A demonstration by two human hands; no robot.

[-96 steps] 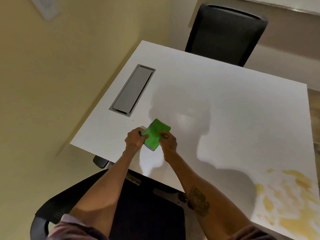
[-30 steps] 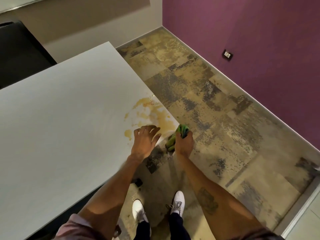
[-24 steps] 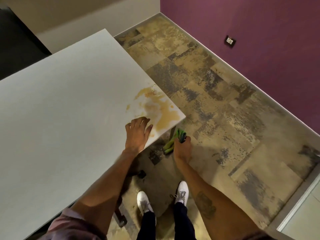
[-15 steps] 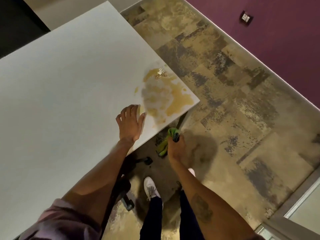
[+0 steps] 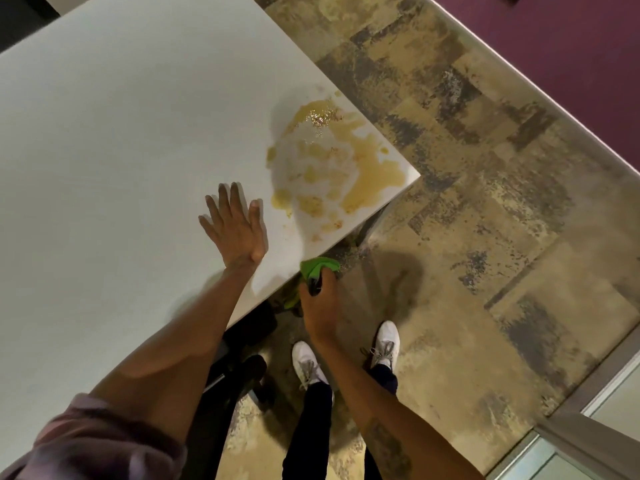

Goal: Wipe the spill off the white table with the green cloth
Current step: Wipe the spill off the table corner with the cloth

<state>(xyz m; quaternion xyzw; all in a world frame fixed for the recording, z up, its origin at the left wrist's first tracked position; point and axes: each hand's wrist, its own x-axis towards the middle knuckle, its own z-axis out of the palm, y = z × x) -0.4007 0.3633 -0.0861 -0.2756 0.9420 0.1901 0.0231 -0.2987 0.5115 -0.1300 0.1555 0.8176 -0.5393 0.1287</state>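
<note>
A yellow-brown spill (image 5: 346, 168) spreads over the near right corner of the white table (image 5: 121, 133). My left hand (image 5: 235, 226) lies flat on the tabletop, fingers apart, just left of the spill. My right hand (image 5: 317, 299) is closed around the bunched green cloth (image 5: 317, 266), held just off the table's front edge, below the spill. Part of the cloth hangs under the hand.
Mottled tan and grey floor (image 5: 485, 202) lies to the right, bounded by a purple wall (image 5: 571, 46). My white shoes (image 5: 308, 365) stand beside the table corner. A black chair base (image 5: 242, 362) sits under the table edge.
I have gone from the table's left end to the spill corner. The left hand let go of the cloth and went flat on the table; the right hand keeps the cloth by the edge.
</note>
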